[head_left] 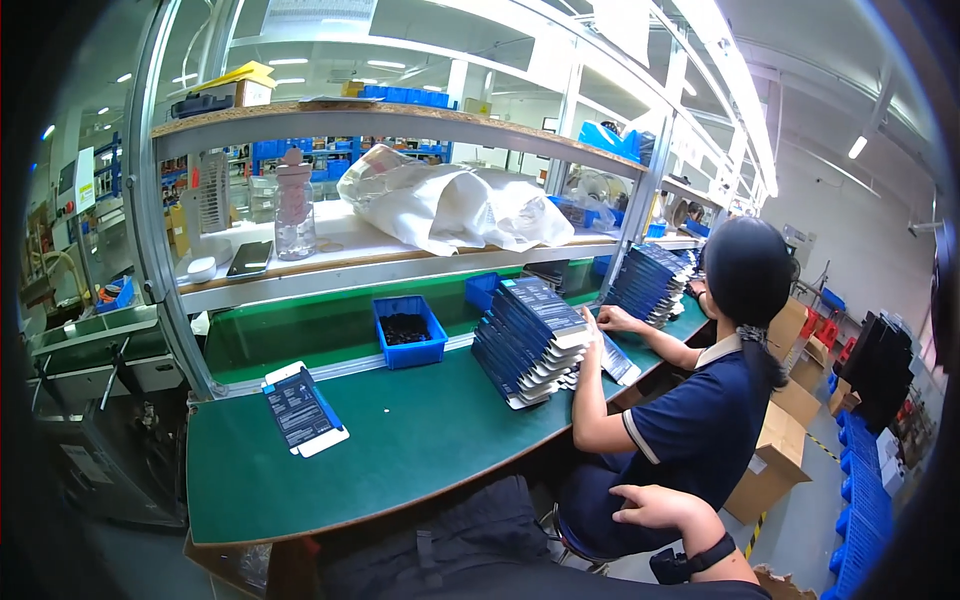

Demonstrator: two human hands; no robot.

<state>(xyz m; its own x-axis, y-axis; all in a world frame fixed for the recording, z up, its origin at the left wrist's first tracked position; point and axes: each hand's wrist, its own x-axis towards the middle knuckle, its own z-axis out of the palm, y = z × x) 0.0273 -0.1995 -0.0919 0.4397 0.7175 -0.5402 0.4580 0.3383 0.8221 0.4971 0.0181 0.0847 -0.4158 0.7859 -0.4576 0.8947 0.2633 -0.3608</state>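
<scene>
Resting near the lower edge, the right hand [655,505] lies with fingers loosely spread, holding nothing, a dark wrist strap just behind it; it sits on the person's own lap area beside dark fabric [470,540], apart from the worktop [420,440]; left hand not in view, so its state cannot be told.

Nearest work items on the green worktop: a single flat dark-blue carton blank [303,411] lying face up at the near left, long axis running from far-left to near-right, white tabs showing at both ends; probably laid flat and alone so it is easy to pick; well apart from the right hand.

A fanned stack of the same blanks [530,340] sits mid-worktop, leaning and overlapped like shingles, long edges pointing toward the far shelf; likely fanned so one sheet peels off at a time; a second stack [648,283] stands further right.

A co-worker in a dark polo [700,420] sits at the right, their hand [612,318] on a blank just beside the main stack.

A blue bin [408,330] with small dark parts stands behind, against the rail; on the shelf above, a clear bottle [294,205], a phone [249,258] and a white bag [455,205]; cardboard boxes [775,450] on the floor at right.
</scene>
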